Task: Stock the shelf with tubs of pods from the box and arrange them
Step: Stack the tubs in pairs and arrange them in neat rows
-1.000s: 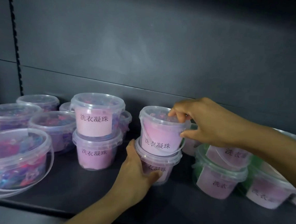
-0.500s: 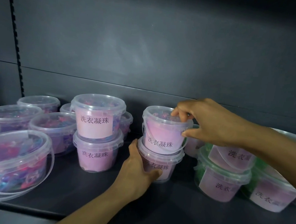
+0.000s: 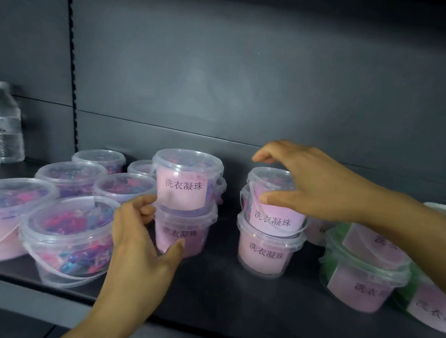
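Single head-worn view, close, facing forward and down onto shelf (image 3: 235, 298)

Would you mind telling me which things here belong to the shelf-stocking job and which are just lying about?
Part of the job:
- right stack of pink tubs, under the right hand
- middle stack of pink tubs, reached by the left hand
- wide tubs of pods at left
- green tubs at right
- shelf

Lying about:
- water bottles, far left
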